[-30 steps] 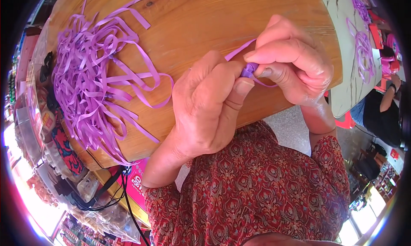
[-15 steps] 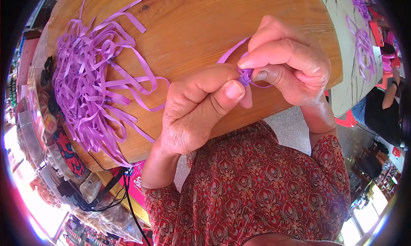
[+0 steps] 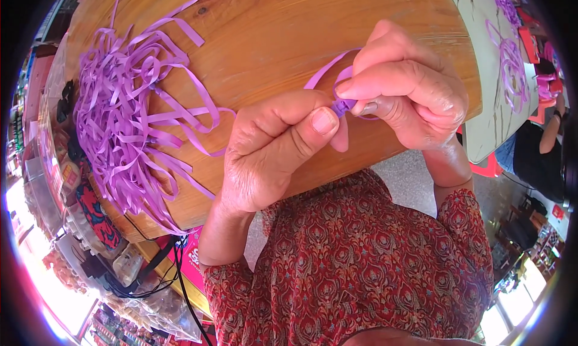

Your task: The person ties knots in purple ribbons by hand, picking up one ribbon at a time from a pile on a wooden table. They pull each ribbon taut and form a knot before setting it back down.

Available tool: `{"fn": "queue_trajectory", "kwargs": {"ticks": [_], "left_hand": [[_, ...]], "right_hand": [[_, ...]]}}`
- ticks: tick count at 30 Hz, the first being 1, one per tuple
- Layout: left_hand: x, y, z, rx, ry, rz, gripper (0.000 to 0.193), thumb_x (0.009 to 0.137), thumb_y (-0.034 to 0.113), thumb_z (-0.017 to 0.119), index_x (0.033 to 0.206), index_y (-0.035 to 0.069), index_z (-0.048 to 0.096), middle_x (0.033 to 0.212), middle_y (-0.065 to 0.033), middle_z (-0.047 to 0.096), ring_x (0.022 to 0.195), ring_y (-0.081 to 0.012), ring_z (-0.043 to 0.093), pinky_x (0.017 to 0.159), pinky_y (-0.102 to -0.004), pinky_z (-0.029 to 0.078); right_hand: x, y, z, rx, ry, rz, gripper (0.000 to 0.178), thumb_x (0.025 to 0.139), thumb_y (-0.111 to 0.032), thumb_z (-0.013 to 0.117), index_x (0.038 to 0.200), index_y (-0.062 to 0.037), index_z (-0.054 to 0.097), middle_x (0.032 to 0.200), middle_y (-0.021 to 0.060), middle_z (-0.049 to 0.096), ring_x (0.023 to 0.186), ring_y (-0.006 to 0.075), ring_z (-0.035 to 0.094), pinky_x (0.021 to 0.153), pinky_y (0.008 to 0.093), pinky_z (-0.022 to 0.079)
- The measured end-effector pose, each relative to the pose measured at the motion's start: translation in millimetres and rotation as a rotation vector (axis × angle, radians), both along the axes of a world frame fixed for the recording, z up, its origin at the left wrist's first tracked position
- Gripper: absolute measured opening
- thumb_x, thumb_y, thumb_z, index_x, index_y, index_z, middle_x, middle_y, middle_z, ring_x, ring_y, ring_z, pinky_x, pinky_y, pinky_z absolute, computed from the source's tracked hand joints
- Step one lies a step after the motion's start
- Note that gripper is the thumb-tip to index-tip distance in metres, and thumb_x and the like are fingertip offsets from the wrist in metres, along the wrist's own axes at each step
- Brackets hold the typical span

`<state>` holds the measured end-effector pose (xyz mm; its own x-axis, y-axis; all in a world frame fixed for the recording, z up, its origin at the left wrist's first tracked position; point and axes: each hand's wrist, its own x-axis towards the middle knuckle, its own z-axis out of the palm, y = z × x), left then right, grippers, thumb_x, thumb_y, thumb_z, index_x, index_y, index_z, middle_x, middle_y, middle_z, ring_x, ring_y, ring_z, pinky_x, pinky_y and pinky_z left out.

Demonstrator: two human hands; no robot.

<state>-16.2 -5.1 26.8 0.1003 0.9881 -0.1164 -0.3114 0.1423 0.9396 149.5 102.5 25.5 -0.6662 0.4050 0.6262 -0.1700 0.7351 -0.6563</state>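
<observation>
Between my hands, above the wooden table's near edge, is a purple ribbon (image 3: 341, 107) with a small folded or knotted part. My left hand (image 3: 274, 147) pinches one side of that part between thumb and forefinger. From the other side my right hand (image 3: 409, 87) grips it with thumb and fingertips. A loop of the ribbon runs behind my fingers over the table. To the left lies a big tangled heap of purple ribbons (image 3: 120, 117), with several loose ends spreading toward my left hand. The fingertips partly hide the folds.
The wooden table (image 3: 271, 39) has a rounded right end. Beyond it a white table (image 3: 481, 63) holds more purple ribbon (image 3: 513, 75). A person in dark clothing (image 3: 539, 156) is at the far right. Black cables (image 3: 179, 262) hang below the left edge, near plastic bags (image 3: 159, 313).
My left hand has shifted slightly left and its thumb has drawn back a little from the right fingertips. More of the folded purple part shows between them. The heap lies as before.
</observation>
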Motion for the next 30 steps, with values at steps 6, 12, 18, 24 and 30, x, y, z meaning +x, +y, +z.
{"fn": "queue_trajectory", "kwargs": {"ticks": [6, 12, 18, 24, 30], "left_hand": [[-1.0, 1.3, -1.1, 0.01, -0.065, -0.063, 0.023, 0.094, 0.019, 0.052, 0.083, 0.002, 0.063, 0.077, 0.0008, 0.059, 0.077, -0.0067, 0.048, 0.074, -0.0217, 0.04], [-1.3, 2.2, -1.4, -0.02, -0.075, -0.065, 0.024, 0.094, 0.02, 0.051, 0.083, 0.002, 0.063, 0.078, 0.0013, 0.059, 0.077, -0.0062, 0.047, 0.074, -0.0215, 0.039], [-2.7, 4.2, -4.1, 0.004, -0.084, -0.1, 0.025, 0.094, 0.021, 0.052, 0.082, 0.003, 0.063, 0.077, 0.0018, 0.059, 0.077, -0.0061, 0.047, 0.074, -0.0213, 0.039], [-3.0, 3.8, -2.0, -0.006, -0.072, -0.096, 0.026, 0.093, 0.022, 0.053, 0.08, 0.003, 0.064, 0.077, 0.0021, 0.059, 0.077, -0.0062, 0.048, 0.074, -0.0215, 0.039], [-3.1, 3.0, -3.0, -0.009, -0.085, -0.089, 0.026, 0.093, 0.023, 0.053, 0.081, 0.002, 0.064, 0.078, 0.0015, 0.06, 0.078, -0.0065, 0.049, 0.075, -0.0216, 0.039]], "right_hand": [[0.3, -1.5, 1.0, -0.146, -0.003, -0.013, 0.015, 0.073, -0.007, 0.069, 0.085, 0.0004, 0.064, 0.077, 0.0078, 0.059, 0.065, 0.0163, 0.051, 0.057, 0.0264, 0.039], [0.0, -2.3, 0.9, -0.112, 0.01, -0.004, 0.014, 0.073, -0.006, 0.069, 0.084, 0.0005, 0.064, 0.076, 0.0075, 0.059, 0.065, 0.0161, 0.051, 0.057, 0.0266, 0.039], [0.8, -1.9, 0.8, -0.12, 0.013, -0.019, 0.013, 0.073, -0.006, 0.069, 0.084, -0.0003, 0.065, 0.075, 0.0069, 0.059, 0.065, 0.0158, 0.051, 0.057, 0.027, 0.038], [0.7, -2.5, -0.2, -0.137, 0.003, -0.011, 0.014, 0.073, -0.008, 0.069, 0.084, -0.0009, 0.065, 0.076, 0.0068, 0.059, 0.064, 0.0153, 0.049, 0.057, 0.0269, 0.038], [0.4, -1.5, -1.0, -0.116, 0.011, 0.011, 0.014, 0.074, -0.008, 0.069, 0.085, -0.0003, 0.065, 0.076, 0.0071, 0.059, 0.063, 0.0148, 0.05, 0.057, 0.0264, 0.037]]}}
